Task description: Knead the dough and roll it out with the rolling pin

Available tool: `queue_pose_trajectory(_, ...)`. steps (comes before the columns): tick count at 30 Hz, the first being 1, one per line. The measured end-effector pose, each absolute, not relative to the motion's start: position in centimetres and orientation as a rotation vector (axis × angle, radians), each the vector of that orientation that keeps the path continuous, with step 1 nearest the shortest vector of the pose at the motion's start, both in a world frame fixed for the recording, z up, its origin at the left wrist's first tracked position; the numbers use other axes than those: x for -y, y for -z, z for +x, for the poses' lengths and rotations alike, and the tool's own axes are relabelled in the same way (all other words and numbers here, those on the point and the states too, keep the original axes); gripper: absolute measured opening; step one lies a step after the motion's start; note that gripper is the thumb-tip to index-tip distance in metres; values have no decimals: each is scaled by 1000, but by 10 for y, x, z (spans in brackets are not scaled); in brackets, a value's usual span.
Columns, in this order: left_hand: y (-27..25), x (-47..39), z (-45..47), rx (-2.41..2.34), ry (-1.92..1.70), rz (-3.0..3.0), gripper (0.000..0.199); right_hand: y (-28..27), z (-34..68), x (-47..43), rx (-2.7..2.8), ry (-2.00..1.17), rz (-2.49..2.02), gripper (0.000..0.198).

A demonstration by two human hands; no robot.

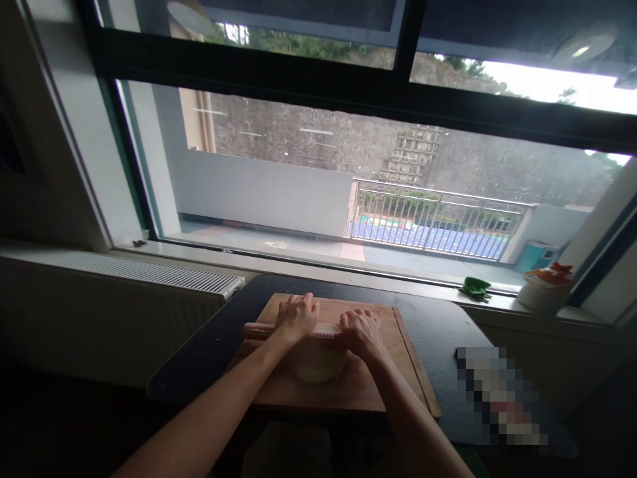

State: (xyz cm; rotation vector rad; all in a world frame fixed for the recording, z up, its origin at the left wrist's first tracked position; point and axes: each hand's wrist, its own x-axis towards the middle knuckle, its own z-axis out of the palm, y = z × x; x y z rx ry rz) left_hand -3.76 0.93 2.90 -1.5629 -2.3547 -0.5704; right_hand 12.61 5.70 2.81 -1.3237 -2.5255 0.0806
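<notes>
A round, flattened piece of pale dough (319, 364) lies on a wooden board (279, 396). Across its far part rests a wooden rolling pin (259, 330), with a small printed label at its middle. My left hand (298, 315) is closed over the pin left of the label, and the pin's left end sticks out past it. Right of the label, my right hand (361, 328) is also closed over the pin, hiding that end. A strip of dough shows beyond the pin between my hands.
The board lies on a dark table (428, 325) against the window sill. On the table's right is a pixelated object (500, 398). A green item (476, 289) and a white pot (545, 295) stand on the sill. A radiator (124, 305) is at the left.
</notes>
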Motion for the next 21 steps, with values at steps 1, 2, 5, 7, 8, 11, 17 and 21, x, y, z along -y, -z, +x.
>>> queue_pose_trajectory(1, -27, -4, -36, 2338, 576, -1557, 33, -26, 128, -52, 2495, -81, -1306, 39)
queue_pose_trajectory(2, -25, 2, -36, 2323, 582, -1550, 33, -24, 131, -47, 2455, -78, -1287, 38)
queue_pose_trajectory(5, -17, 21, -37, 2270, 580, -1547, 38, -19, 137, -35, 2387, -50, -1256, 37)
queue_pose_trajectory(7, -11, 32, -41, 2246, 549, -1541, 42, -17, 139, -30, 2379, -28, -1248, 37)
queue_pose_trajectory(8, -8, 35, -44, 2240, 527, -1533, 44, -17, 139, -30, 2381, -26, -1248, 37)
queue_pose_trajectory(11, -5, 37, -49, 2239, 460, -1523, 47, -18, 136, -35, 2386, -61, -1259, 36)
queue_pose_trajectory(17, -22, 1, -59, 2397, 337, -1586, 45, -29, 119, -67, 2403, -197, -1395, 39)
queue_pose_trajectory(21, -31, -25, -69, 2474, 234, -1636, 46, -33, 108, -88, 2416, -270, -1458, 43)
